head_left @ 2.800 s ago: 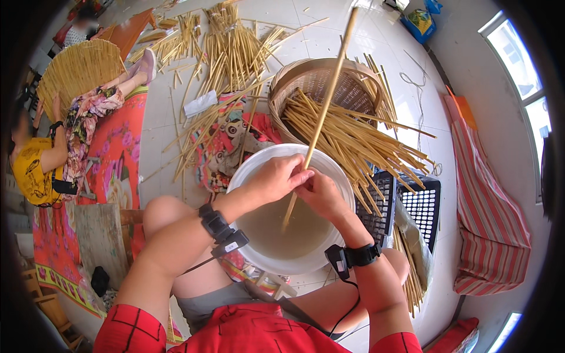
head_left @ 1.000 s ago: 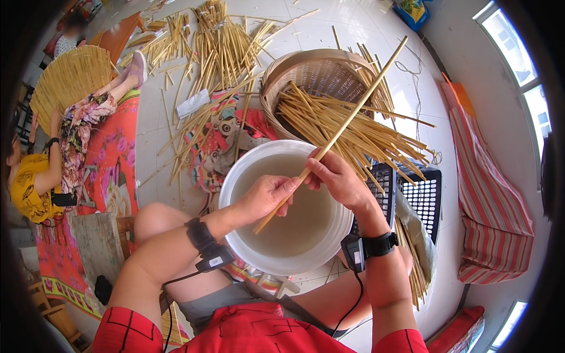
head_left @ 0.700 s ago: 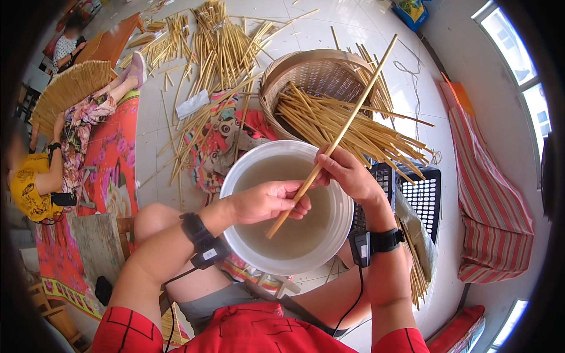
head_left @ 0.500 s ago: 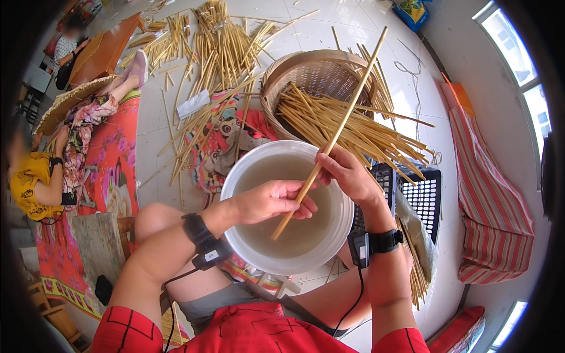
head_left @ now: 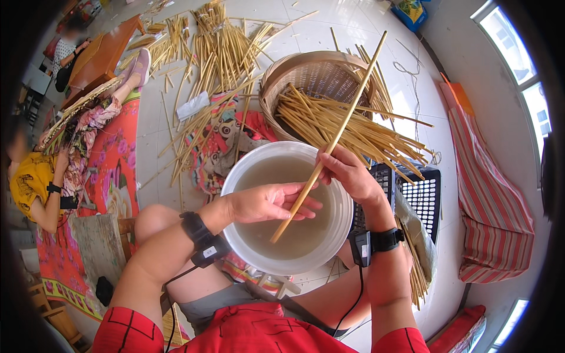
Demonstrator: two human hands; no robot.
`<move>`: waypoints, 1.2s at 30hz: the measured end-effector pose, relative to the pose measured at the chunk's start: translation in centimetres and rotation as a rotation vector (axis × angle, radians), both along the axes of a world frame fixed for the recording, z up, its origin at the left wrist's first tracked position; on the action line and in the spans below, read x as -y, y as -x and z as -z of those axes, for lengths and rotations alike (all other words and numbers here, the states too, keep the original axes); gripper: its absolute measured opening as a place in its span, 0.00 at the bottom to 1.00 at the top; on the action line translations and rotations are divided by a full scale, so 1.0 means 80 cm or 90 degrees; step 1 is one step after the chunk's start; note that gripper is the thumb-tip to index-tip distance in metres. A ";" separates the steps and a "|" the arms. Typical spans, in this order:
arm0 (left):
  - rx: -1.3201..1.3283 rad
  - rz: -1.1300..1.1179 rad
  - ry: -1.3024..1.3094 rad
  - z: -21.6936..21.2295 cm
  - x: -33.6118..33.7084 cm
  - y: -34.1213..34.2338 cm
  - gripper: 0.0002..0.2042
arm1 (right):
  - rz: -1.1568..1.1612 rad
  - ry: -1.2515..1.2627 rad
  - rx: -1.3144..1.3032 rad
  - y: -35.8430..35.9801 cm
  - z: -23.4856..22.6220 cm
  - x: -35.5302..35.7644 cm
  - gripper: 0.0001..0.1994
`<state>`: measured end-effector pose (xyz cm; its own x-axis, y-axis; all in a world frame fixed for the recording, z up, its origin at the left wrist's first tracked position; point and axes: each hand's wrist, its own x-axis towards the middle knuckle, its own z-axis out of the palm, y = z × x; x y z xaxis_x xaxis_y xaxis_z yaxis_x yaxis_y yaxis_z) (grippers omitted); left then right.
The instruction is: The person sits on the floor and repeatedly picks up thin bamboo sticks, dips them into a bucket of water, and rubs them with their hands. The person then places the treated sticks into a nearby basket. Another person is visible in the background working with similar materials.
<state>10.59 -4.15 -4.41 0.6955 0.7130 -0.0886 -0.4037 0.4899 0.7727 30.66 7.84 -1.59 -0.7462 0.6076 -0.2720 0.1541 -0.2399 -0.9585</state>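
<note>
Step in hand: wetting a long bamboo stick (head_left: 329,141) in a white bucket (head_left: 235,176) of cloudy water, judging by how it is held.
Stick: slanted, lower end in the water just below the left fingers, upper end reaching up past the woven basket (head_left: 294,73) beyond the right fingers.
Left hand (head_left: 268,203): over the bucket, fingers laid together along the stick's lower part, wrapping it loosely.
Right hand (head_left: 347,173): at the bucket's far rim, fingers pinching the stick higher up.
Around: a bundle of sticks (head_left: 353,126) across the basket just past the right fingers; a black crate (head_left: 424,197) to their right; loose sticks on the floor (head_left: 218,47) well beyond.
Doing it well: likely keep the right pinch firm as the pivot, let the left fingers slide the length through the water, and keep the tip clear of the bucket wall.
</note>
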 end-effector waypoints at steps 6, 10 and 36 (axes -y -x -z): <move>-0.047 -0.045 0.054 0.004 0.002 -0.004 0.24 | -0.012 -0.016 -0.008 0.002 -0.002 0.002 0.11; -0.107 -0.074 0.109 0.012 0.001 0.003 0.19 | -0.003 -0.029 0.005 0.005 0.001 0.008 0.11; 0.115 -0.020 0.206 0.015 0.006 -0.006 0.24 | 0.031 -0.080 -0.049 0.002 -0.007 0.002 0.13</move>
